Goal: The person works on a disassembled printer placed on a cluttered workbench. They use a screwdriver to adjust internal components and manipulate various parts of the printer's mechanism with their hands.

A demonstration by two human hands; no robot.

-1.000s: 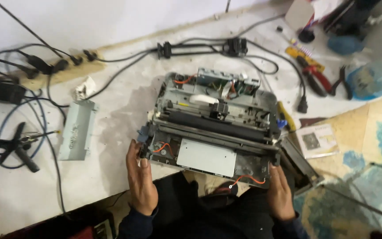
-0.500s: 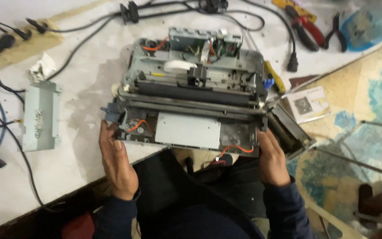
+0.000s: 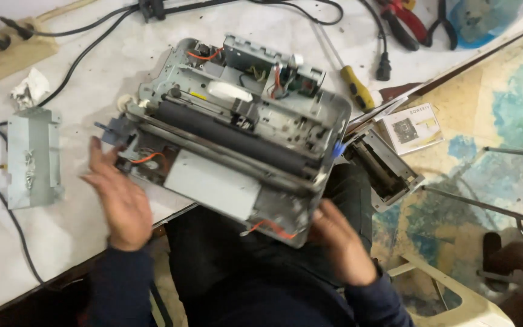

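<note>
A stripped grey printer chassis [image 3: 237, 139] with a black roller, orange wires and a white panel lies skewed on the white table [image 3: 92, 79], its near corner hanging over the edge above my lap. My left hand [image 3: 119, 203] is blurred, fingers spread, against the chassis's left end by a small blue-grey part. My right hand [image 3: 340, 242] is curled on the overhanging near right corner, just beside a loose orange wire.
A grey metal bracket [image 3: 31, 157] lies left of my left hand, with crumpled tissue [image 3: 28, 88] and a power strip [image 3: 7, 51] beyond. Yellow-handled screwdriver [image 3: 356, 85], black plug [image 3: 384, 66] and red pliers [image 3: 404, 21] lie far right. A booklet [image 3: 413, 127] and grey tray part [image 3: 385, 169] sit off the edge.
The chassis has turned clockwise and slid toward me and the right, over the table edge. My left hand has loosened from its left end and spread its fingers.
</note>
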